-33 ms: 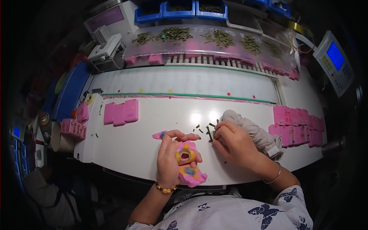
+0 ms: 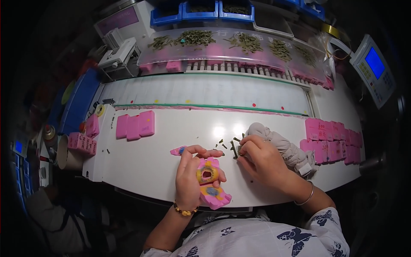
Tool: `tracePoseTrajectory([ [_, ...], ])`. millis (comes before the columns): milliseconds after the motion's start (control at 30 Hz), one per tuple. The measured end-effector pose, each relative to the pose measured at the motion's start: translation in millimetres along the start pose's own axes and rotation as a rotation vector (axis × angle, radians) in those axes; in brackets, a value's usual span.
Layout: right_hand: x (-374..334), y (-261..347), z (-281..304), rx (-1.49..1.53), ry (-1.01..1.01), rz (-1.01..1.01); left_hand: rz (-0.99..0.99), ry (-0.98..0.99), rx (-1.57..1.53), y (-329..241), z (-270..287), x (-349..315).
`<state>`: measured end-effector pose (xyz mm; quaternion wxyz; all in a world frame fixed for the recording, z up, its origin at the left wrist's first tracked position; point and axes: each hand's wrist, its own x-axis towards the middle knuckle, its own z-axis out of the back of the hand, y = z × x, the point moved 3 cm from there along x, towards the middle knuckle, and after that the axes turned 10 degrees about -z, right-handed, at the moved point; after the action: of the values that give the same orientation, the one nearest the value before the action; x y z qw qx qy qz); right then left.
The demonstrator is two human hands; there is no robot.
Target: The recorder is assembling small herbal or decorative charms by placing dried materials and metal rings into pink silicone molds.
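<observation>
My left hand [image 2: 188,175] is closed around an opened pink rubber mould [image 2: 207,173] near the table's front edge. The mould has a yellow, ring-like part with a dark hole. Below it hangs a pink flap with a yellow and blue-grey patch. Thumb and fingertips of my right hand [image 2: 259,158] are pinched together low over the table; whatever is between them is hidden. Beside those fingertips lie dark green sticks [image 2: 233,150] and smaller green bits [image 2: 221,141]. A small pink piece with a blue spot [image 2: 176,151] lies beyond my left hand.
A bundled grey cloth [image 2: 274,143] lies right of my right hand. Pink blocks [image 2: 329,150] stand in rows at the right; more blocks [image 2: 135,125] lie left. Beyond runs a white belt [image 2: 205,92], under a clear shelf [image 2: 180,55] bearing green piles. Blue bins [image 2: 199,17] stand behind.
The coloured dots on the white belt have shifted slightly to the left. My hands and the mould have not visibly moved.
</observation>
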<state>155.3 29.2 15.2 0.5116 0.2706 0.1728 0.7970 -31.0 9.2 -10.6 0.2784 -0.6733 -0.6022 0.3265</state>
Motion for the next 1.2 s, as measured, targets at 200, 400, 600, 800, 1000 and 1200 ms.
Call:
tracePoseTrajectory([
  [200,1.0,3.7,-2.3,-0.049,0.002,0.009,-0.012,0.038,-0.01,-2.2,-1.1,-2.5],
  [400,0.0,4.5,2.3,0.005,-0.037,0.041,-0.034,0.04,0.001,-0.6,3.1,-4.8],
  [600,-2.8,4.6,6.8,0.175,0.031,-0.178,-0.017,0.012,-0.022,1.2,6.0,-7.7],
  [800,-4.1,9.0,10.8,0.214,-0.066,-0.067,-0.009,0.007,-0.068,2.2,9.6,-11.4],
  [1000,-8.5,13.8,12.4,0.214,-0.067,-0.062,0.024,-0.001,-0.09,3.7,11.4,-14.3],
  [1200,-12.3,15.9,10.9,0.264,-0.056,-0.098,0.071,0.006,-0.169,7.1,13.2,-16.2],
])
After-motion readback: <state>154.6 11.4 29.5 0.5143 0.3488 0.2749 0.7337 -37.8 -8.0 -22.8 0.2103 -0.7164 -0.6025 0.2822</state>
